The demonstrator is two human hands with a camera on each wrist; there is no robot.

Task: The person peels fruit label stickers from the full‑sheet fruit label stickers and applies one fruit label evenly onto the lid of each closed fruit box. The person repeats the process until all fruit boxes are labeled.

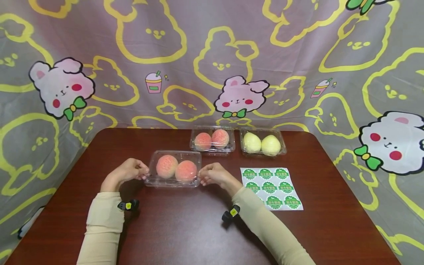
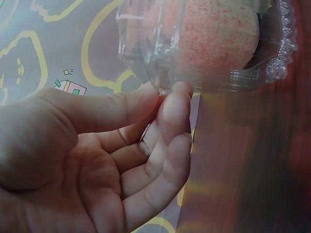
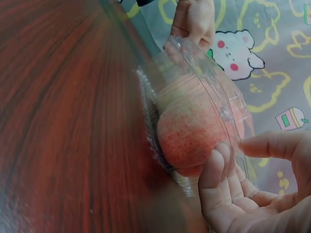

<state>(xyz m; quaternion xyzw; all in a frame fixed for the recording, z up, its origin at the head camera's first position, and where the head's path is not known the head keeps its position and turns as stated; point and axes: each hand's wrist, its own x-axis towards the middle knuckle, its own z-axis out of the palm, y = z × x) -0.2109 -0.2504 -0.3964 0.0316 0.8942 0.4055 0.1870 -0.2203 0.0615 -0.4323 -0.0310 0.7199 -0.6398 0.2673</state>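
A clear plastic fruit box (image 1: 175, 184) with two pink peaches (image 1: 166, 166) in it sits left of the table's middle. My left hand (image 1: 130, 171) pinches its left end; in the left wrist view the thumb and index finger of that hand (image 2: 112, 150) meet at the lid edge of the box (image 2: 141, 39). At the right end, my right hand (image 1: 216, 175) holds the edge between thumb and fingers. In the right wrist view, the right hand (image 3: 248, 194) grips the near end, and the left hand (image 3: 194, 24) shows at the far end.
Behind stand a second clear box (image 1: 212, 149) of two peaches and another box (image 1: 262, 152) with two pale yellow fruits. A sheet of green round stickers (image 1: 269, 187) lies to the right on the brown table (image 1: 179, 228). A patterned curtain (image 1: 185, 73) hangs behind.
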